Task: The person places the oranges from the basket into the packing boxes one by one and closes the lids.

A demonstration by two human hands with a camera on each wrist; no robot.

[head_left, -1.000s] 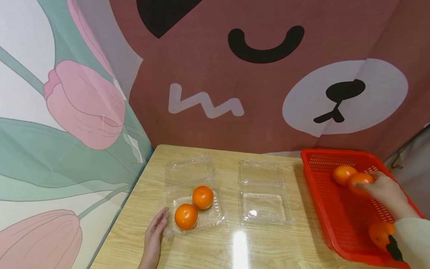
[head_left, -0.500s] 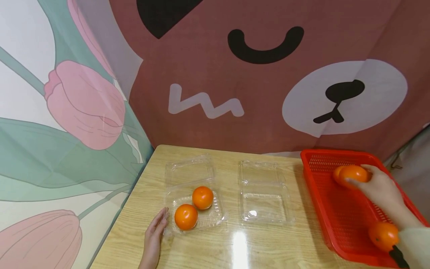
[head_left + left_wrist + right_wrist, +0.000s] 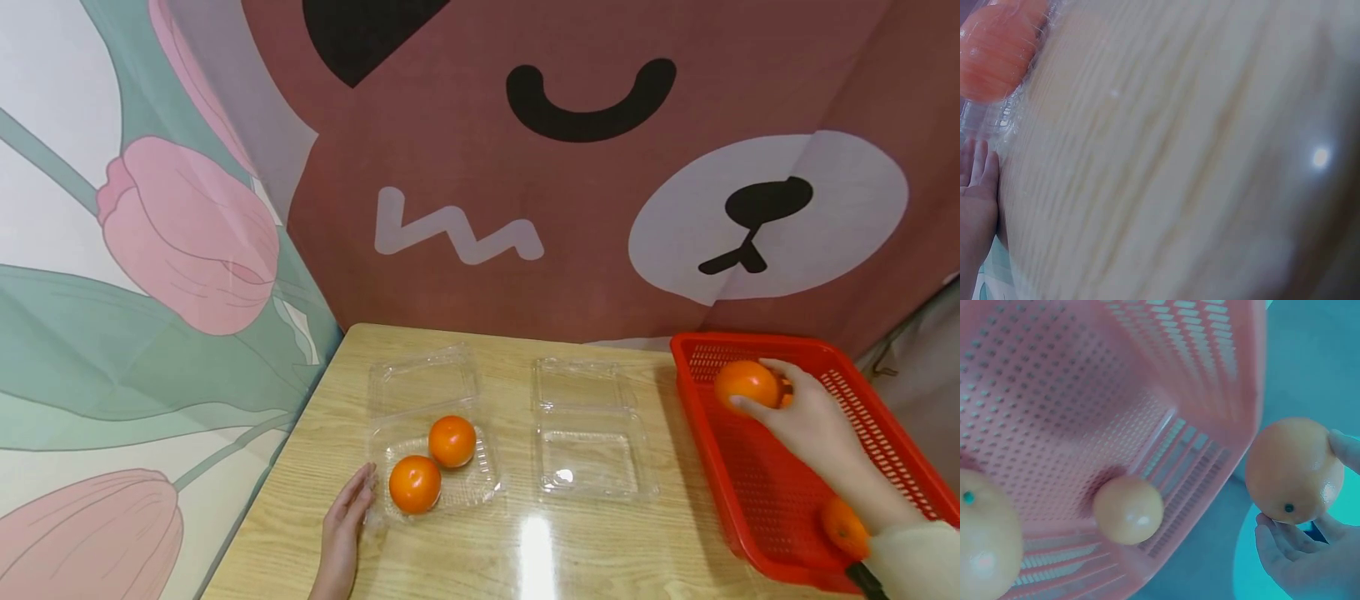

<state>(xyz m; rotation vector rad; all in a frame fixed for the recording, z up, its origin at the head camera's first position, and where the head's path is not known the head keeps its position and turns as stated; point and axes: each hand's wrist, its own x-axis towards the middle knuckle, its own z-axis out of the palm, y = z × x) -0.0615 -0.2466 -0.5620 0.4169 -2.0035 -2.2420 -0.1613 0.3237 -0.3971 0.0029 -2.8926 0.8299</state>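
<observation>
Orange (image 3: 745, 386): while the right hand (image 3: 810, 421) is gripping it, it is hanging over the red basket (image 3: 757, 475), picking-out seemingly being the step.
Basket rim (image 3: 701, 442): the next move is probably calling for height over this edge.
Table (image 3: 637, 542): a strip is offering room before the right container (image 3: 588, 458).
Left hand (image 3: 345, 517): lying straight-fingered beside the left container (image 3: 483, 473).

Head, right wrist (closer): shared basket (image 3: 772, 483)
</observation>
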